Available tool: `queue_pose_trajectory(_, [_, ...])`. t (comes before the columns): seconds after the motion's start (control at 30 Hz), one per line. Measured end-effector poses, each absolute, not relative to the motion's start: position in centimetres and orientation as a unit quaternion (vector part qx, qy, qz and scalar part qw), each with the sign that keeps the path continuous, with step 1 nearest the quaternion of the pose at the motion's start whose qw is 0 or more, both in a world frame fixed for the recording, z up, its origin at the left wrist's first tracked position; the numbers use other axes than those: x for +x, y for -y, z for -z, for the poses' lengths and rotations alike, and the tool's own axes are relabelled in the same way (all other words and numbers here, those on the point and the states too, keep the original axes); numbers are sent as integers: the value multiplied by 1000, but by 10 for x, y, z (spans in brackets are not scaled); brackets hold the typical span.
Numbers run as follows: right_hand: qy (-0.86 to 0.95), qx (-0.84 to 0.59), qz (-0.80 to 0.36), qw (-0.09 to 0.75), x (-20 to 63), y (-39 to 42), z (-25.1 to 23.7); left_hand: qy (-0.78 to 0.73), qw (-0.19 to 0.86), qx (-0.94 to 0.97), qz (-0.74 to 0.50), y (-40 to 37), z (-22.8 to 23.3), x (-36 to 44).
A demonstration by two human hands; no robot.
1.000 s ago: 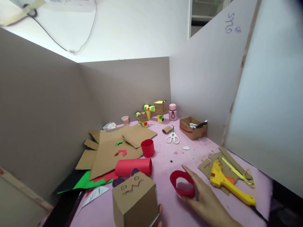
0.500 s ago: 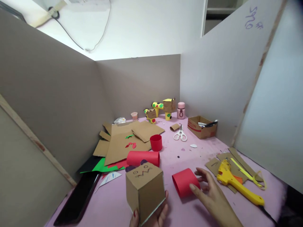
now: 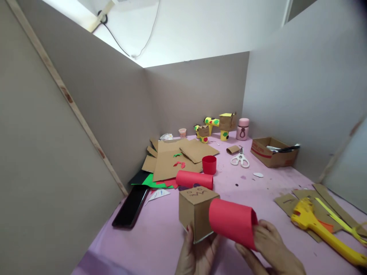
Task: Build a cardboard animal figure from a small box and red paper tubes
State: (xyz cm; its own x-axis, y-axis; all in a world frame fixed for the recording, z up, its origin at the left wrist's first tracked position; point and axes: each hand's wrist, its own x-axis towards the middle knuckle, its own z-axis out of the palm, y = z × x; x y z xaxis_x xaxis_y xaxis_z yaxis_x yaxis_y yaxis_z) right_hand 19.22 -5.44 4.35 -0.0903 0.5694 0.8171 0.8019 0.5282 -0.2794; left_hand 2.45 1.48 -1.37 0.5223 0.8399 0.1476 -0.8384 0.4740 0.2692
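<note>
Pink desk (image 3: 252, 191) walled by grey partitions; near edge, middle: left hand (image 3: 197, 254) cups the cardboard box (image 3: 196, 214) from below, right hand (image 3: 271, 244) grips the red paper tube (image 3: 233, 223), its end touching the box's right face. Judgement: brace the box firmly, bring the tube on square, grip lightly to avoid crushing it

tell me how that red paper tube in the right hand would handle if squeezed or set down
The red paper tube looks like thin rolled paper, so it probably dents if the right hand squeezes. It seems light for its size. Laid on its side on the pink table, it would likely roll.
</note>
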Motion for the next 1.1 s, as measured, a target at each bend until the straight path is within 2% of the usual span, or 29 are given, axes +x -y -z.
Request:
queue_pose_trajectory(0.13, [764,-443,166,439,169,41,-37,-41,868,113,-482,-12,4,27])
queue_pose_trajectory(0.33, [764,-459,156,427,160,40,-25,-83,870,79,-479,-8,-11,26])
queue_pose_trajectory(0.5, [791,-441,136,402,161,42,-32,-76,872,105,-473,-5,-16,27])
queue_pose_trajectory(0.9, [809,-416,189,369,163,36,-31,-54,883,91,-456,-3,-18,29])
queue_pose_trajectory(1.0, [799,-422,206,374,158,33,-29,-60,881,94,-460,-4,-16,29])
queue_pose_trajectory(1.1, [756,-440,221,431,148,30,-26,-57,884,113,-450,-4,-15,28])
